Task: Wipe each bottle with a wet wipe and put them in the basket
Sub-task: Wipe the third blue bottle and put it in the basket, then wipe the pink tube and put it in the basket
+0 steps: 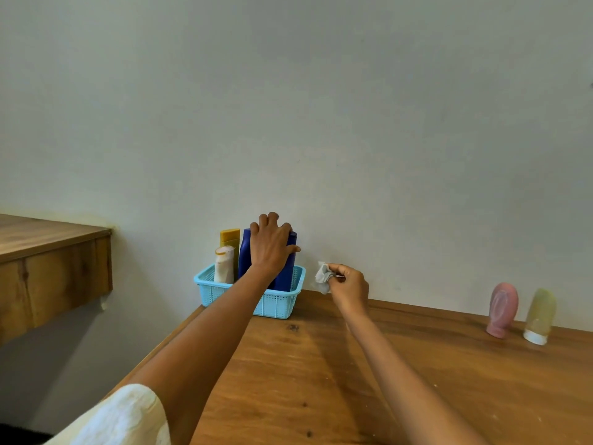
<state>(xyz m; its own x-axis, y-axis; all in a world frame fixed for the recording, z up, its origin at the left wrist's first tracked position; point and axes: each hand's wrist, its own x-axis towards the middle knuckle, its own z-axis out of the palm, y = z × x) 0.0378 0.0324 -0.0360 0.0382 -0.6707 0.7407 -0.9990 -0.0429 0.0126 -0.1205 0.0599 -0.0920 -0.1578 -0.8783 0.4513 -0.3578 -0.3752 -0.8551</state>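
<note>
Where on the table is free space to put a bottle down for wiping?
The table is bare between the blue basket and the pink bottle, in front of the right hand holding the wipe. The basket is crowded: the left hand grips a dark blue bottle there.

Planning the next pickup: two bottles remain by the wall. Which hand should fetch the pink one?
Probably the right hand: it is nearer the pink bottle, though it pinches the wipe. The left hand grips the blue bottle.
</note>
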